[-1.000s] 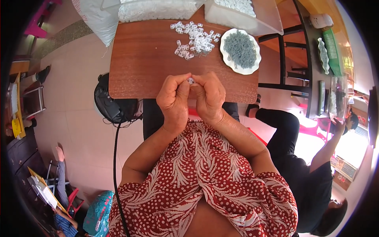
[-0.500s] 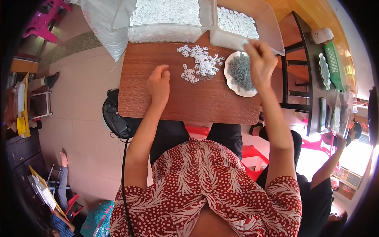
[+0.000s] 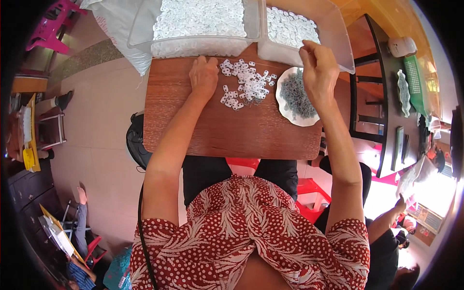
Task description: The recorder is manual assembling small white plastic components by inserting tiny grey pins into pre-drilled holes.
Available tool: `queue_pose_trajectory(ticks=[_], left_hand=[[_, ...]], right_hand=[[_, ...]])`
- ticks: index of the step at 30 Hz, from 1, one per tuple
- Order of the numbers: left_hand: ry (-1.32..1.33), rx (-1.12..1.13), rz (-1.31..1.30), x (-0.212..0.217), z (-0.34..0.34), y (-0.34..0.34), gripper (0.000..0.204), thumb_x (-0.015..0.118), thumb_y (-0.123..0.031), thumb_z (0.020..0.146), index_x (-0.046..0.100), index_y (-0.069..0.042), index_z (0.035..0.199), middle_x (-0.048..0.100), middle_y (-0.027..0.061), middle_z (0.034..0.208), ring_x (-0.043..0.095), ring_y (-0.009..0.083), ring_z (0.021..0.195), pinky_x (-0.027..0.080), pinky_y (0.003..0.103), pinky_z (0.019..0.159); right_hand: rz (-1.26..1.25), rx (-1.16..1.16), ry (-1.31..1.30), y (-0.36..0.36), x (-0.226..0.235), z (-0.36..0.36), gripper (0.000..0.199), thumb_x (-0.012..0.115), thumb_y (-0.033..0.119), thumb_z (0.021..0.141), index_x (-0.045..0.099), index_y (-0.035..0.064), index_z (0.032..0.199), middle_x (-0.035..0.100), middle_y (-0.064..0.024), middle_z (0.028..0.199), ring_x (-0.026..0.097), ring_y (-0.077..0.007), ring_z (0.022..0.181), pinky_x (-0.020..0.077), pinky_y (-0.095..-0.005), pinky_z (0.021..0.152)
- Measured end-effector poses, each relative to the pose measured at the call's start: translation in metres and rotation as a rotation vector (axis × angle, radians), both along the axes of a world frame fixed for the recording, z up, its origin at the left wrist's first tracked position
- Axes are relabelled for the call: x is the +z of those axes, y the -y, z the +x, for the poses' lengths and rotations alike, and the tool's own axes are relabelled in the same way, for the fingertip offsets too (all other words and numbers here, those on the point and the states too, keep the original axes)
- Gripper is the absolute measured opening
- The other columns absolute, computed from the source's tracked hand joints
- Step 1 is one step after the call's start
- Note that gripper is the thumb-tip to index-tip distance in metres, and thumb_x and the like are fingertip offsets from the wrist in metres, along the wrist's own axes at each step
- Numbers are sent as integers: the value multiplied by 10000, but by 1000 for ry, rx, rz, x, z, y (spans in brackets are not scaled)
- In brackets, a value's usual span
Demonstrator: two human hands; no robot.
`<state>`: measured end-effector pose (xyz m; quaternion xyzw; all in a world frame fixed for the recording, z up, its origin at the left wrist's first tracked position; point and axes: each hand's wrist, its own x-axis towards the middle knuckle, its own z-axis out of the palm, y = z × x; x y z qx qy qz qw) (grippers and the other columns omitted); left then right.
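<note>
On the brown wooden table (image 3: pixel 232 137) lies a loose pile of small white plastic pieces with holes (image 3: pixel 253 83), with a few grey bits at its near edge. My left hand (image 3: pixel 204 77) is left of the pile, by the table's far edge, its fingers curled down and their tips hidden. To the right stands a white scalloped plate (image 3: pixel 283 110) heaped with small grey metal pieces (image 3: pixel 296 92). My right hand (image 3: pixel 320 72) is raised over the plate's right side, before the right bin. Its thumb and forefinger are bent toward each other; anything between them is too small to make out.
Two clear plastic bins, left (image 3: pixel 193 47) and right (image 3: pixel 340 53), hold many white pieces along the table's far side. A white sack (image 3: pixel 113 29) leans beside them. At right, a dark table (image 3: pixel 386 96) carries a green basket (image 3: pixel 414 82) and a jar (image 3: pixel 402 46). Other people sit nearby.
My left hand has moved away from me to the table's far edge. My right hand stays near the right bin, its fingers turned slightly. The view has shifted a little.
</note>
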<state>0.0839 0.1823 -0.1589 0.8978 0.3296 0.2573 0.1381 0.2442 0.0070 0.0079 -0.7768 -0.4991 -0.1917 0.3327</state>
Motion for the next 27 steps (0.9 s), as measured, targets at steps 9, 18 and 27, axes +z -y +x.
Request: queue_pose_trajectory(ticks=[9, 18, 27], left_hand=[[78, -64, -395, 21, -37, 7, 131, 643, -19, 704, 586, -62, 813, 593, 64, 708, 587, 202, 654, 453, 328, 549], [640, 14, -1752, 77, -70, 89, 60, 621, -1, 774, 597, 8, 828, 630, 103, 736, 604, 152, 573, 488, 259, 477], [533, -168, -1460, 83, -91, 118, 102, 626, -50, 805, 618, 0, 894, 603, 22, 738, 558, 72, 639, 445, 185, 548]], right_hand=[[-74, 139, -345, 28, -72, -66, 132, 622, 6, 777, 639, 13, 908, 612, -100, 777, 581, -176, 709, 458, -275, 640], [49, 77, -1250, 32, -80, -131, 103, 634, -17, 754, 639, -7, 857, 614, -35, 751, 540, -63, 700, 446, -211, 630], [-143, 184, -1137, 47, -78, -141, 53, 613, 6, 776, 632, -19, 819, 622, -28, 741, 546, -67, 699, 445, -216, 631]])
